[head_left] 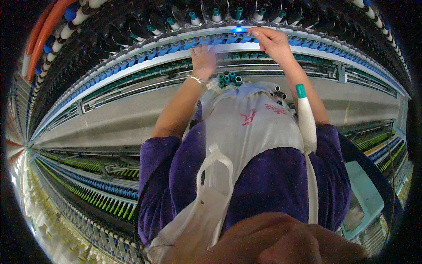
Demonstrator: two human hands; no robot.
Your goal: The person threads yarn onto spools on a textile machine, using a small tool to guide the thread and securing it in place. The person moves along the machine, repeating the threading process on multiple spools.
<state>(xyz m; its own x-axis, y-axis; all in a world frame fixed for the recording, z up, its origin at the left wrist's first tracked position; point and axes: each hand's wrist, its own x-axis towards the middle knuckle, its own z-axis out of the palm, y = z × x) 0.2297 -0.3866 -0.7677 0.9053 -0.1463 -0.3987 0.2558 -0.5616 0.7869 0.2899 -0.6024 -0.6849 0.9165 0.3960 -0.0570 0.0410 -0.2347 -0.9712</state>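
Much of the scene is hard to read: the fisheye bends the long spinning frame (132,103) into an arc, and the person's own purple top and white apron (246,127) cover the lower middle. A dark brown blur at the bottom edge (too close to tell what it is) hides the apron's hem. Both hands work at the blue clip rail (176,46) near a small glowing blue light (238,29).

The left hand (203,59) lies flat, fingers together, pressed on the rail; its palm is turned away, so whether its grip has anything in it cannot be told. A thin bracelet (196,79) circles that wrist. The right hand (272,42) has its grip pinched nearly closed, fingertips at the rail just right of the light; what they pinch, if anything, is too small to make out.

1 full white bobbin with a teal tip (306,119) stands tucked against the right forearm. About 5 teal tube ends (229,78) poke from the apron's pouch, with 2 or 3 paler ones beside them, partly hidden. Along the top, at least 8 teal-capped bobbins (216,15) show before shadow swallows the row.
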